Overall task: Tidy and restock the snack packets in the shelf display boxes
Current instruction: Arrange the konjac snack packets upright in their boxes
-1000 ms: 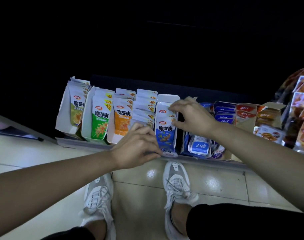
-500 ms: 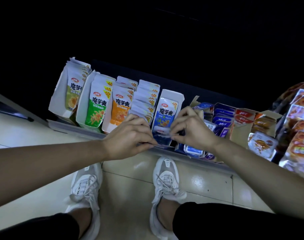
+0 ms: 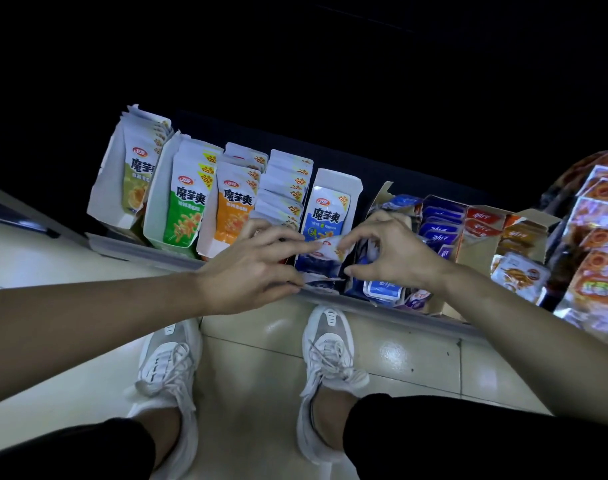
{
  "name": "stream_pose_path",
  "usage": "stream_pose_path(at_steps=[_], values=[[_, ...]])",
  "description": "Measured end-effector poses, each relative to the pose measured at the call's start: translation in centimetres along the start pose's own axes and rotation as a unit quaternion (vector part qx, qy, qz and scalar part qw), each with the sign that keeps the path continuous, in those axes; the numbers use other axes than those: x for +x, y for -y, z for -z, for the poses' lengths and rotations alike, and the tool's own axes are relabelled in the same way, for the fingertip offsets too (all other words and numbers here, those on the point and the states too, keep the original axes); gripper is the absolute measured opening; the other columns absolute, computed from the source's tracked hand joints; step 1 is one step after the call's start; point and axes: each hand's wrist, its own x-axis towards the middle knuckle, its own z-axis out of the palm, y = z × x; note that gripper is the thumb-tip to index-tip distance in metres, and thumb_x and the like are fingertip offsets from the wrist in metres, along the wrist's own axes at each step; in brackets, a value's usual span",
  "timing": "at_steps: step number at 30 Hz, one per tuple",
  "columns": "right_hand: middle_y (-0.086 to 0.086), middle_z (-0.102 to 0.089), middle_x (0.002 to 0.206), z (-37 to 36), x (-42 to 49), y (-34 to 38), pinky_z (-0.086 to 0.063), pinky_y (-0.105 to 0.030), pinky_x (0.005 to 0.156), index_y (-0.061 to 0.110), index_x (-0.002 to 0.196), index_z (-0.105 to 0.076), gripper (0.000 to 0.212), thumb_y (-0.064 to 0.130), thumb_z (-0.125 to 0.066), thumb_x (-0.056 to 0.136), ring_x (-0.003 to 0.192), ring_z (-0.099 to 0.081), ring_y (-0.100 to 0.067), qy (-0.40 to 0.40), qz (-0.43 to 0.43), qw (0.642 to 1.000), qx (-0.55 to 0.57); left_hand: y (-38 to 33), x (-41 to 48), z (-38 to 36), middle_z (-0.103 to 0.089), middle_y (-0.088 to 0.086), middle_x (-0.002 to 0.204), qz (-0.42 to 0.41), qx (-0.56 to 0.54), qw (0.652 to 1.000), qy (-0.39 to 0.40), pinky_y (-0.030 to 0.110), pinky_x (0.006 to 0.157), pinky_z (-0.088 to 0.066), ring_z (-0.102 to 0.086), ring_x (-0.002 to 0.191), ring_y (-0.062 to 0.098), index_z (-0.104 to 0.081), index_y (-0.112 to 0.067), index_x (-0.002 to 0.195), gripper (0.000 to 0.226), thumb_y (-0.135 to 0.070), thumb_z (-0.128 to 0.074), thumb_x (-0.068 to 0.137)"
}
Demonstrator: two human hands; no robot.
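Note:
A low shelf holds white display boxes of snack packets: a yellow-green box (image 3: 131, 188), a green box (image 3: 186, 216), an orange box (image 3: 235, 213), a stack of white packets (image 3: 288, 181) and a blue box (image 3: 330, 209). My left hand (image 3: 250, 268) and my right hand (image 3: 392, 254) meet at the front of the blue box. Together they pinch a blue packet (image 3: 325, 261) that leans forward, the left at its left edge, the right at its top and lower right corner.
Right of the blue box stand brown cartons with blue packets (image 3: 437, 230) and red and orange packets (image 3: 482, 223). Loose blue packets (image 3: 382, 292) lie at the shelf front. Orange bags (image 3: 597, 244) hang at far right. My white shoes (image 3: 326, 355) stand on the tiled floor below.
My right hand came down from the top of the blue packets to the box front. Both hands now hold a front blue packet tipped forward.

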Motion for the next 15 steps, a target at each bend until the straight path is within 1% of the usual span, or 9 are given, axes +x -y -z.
stream_pose_path(at_steps=[3, 4, 5, 7, 8, 9, 10, 12, 15], values=[[-0.002, -0.057, 0.088, -0.29, 0.05, -0.39, -0.028, -0.031, 0.090, 0.041, 0.101, -0.069, 0.026, 0.033, -0.077, 0.077, 0.109, -0.043, -0.022, -0.010, -0.002, 1.000, 0.026, -0.15, -0.01, -0.05, -0.053, -0.004, 0.148, 0.000, 0.019, 1.000, 0.017, 0.046, 0.096, -0.036, -0.051, 0.131, 0.024, -0.075, -0.030, 0.093, 0.013, -0.037, -0.065, 0.096], [-0.004, -0.060, 0.091, -0.33, 0.07, -0.54, -0.032, -0.033, 0.090, 0.042, 0.101, -0.068, 0.025, 0.033, -0.075, 0.078, 0.106, -0.046, -0.021, -0.017, -0.001, 0.999, 0.035, -0.13, 0.03, -0.01, -0.050, -0.003, 0.150, 0.005, 0.030, 0.999, 0.019, 0.046, 0.097, -0.034, -0.049, 0.133, 0.024, -0.074, -0.030, 0.094, 0.013, -0.038, -0.063, 0.097], [-0.002, -0.062, 0.093, -0.36, 0.11, -0.66, -0.036, -0.033, 0.092, 0.040, 0.102, -0.069, 0.025, 0.032, -0.074, 0.079, 0.103, -0.050, -0.017, -0.024, 0.000, 0.999, 0.048, -0.13, 0.07, 0.04, -0.047, -0.001, 0.153, 0.010, 0.038, 0.999, 0.022, 0.046, 0.098, -0.032, -0.047, 0.135, 0.025, -0.073, -0.031, 0.094, 0.014, -0.039, -0.061, 0.098], [0.010, -0.065, 0.094, -0.23, 0.09, -0.44, -0.042, -0.024, 0.091, 0.028, 0.111, -0.071, 0.029, 0.018, -0.074, 0.084, 0.096, -0.056, -0.004, -0.024, 0.002, 0.996, 0.087, -0.20, 0.16, 0.09, -0.042, 0.001, 0.156, 0.019, 0.049, 0.998, 0.025, 0.047, 0.101, -0.029, -0.041, 0.140, 0.027, -0.070, -0.032, 0.095, 0.018, -0.041, -0.055, 0.099], [0.012, -0.066, 0.094, -0.19, 0.12, -0.28, -0.044, -0.017, 0.087, 0.022, 0.118, -0.069, 0.033, 0.013, -0.072, 0.086, 0.094, -0.059, -0.002, -0.015, -0.002, 0.995, 0.103, -0.28, 0.20, 0.08, -0.042, 0.002, 0.156, 0.021, 0.054, 0.998, 0.027, 0.047, 0.102, -0.029, -0.039, 0.141, 0.027, -0.069, -0.032, 0.095, 0.019, -0.041, -0.053, 0.100], [0.011, -0.068, 0.092, -0.18, 0.17, -0.10, -0.045, -0.012, 0.082, 0.018, 0.124, -0.067, 0.036, 0.011, -0.071, 0.088, 0.093, -0.061, -0.002, -0.008, -0.004, 0.994, 0.112, -0.38, 0.27, 0.04, -0.044, 0.001, 0.155, 0.021, 0.058, 0.998, 0.030, 0.048, 0.102, -0.029, -0.039, 0.141, 0.027, -0.068, -0.031, 0.094, 0.019, -0.041, -0.052, 0.100], [0.008, -0.070, 0.091, -0.27, 0.27, -0.05, -0.045, -0.008, 0.079, 0.017, 0.126, -0.066, 0.037, 0.011, -0.071, 0.089, 0.091, -0.063, -0.003, -0.008, -0.003, 0.994, 0.109, -0.47, 0.35, 0.00, -0.048, 0.000, 0.152, 0.021, 0.062, 0.997, 0.030, 0.049, 0.102, -0.030, -0.040, 0.140, 0.027, -0.067, -0.031, 0.094, 0.020, -0.041, -0.051, 0.100], [0.003, -0.073, 0.093, -0.55, 0.41, -0.06, -0.046, -0.007, 0.076, 0.016, 0.118, -0.071, 0.028, 0.012, -0.071, 0.089, 0.086, -0.063, -0.004, -0.035, 0.004, 0.995, 0.097, -0.46, 0.46, -0.01, -0.059, -0.006, 0.141, 0.017, 0.060, 0.998, 0.023, 0.048, 0.099, -0.031, -0.046, 0.134, 0.026, -0.066, -0.029, 0.094, 0.020, -0.040, -0.051, 0.100], [-0.005, -0.073, 0.092, -0.94, 0.61, -0.41, -0.051, -0.015, 0.071, 0.010, 0.110, -0.074, 0.020, 0.012, -0.071, 0.090, 0.073, -0.063, -0.003, -0.099, -0.010, 0.989, 0.105, -0.01, 0.27, -0.07, -0.069, -0.015, 0.110, 0.003, 0.029, 1.000, 0.012, 0.044, 0.097, -0.030, -0.055, 0.117, 0.019, -0.070, -0.028, 0.097, 0.020, -0.039, -0.054, 0.101]])
